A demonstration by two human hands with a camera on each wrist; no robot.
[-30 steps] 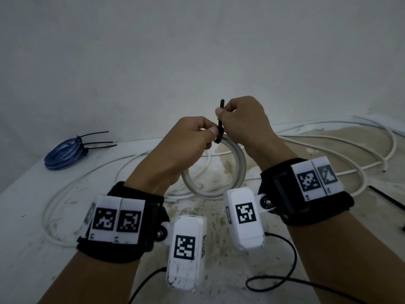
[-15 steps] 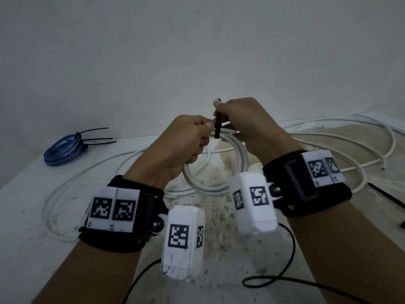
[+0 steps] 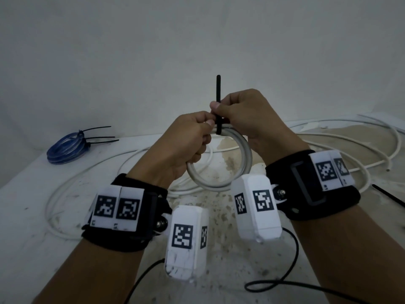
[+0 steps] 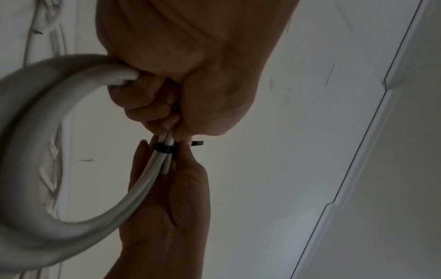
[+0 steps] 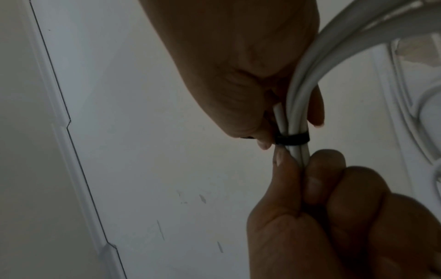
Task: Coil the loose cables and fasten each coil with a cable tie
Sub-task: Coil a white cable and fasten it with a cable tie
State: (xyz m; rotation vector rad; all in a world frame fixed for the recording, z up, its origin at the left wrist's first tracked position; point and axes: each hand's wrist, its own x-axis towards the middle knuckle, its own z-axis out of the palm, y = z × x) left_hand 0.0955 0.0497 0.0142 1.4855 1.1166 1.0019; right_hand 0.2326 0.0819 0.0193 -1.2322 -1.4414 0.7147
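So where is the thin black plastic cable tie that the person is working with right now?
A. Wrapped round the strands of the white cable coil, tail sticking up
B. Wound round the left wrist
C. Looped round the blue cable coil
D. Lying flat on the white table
A: the thin black plastic cable tie circles the strands of the white cable coil, its tail pinched by the right hand.
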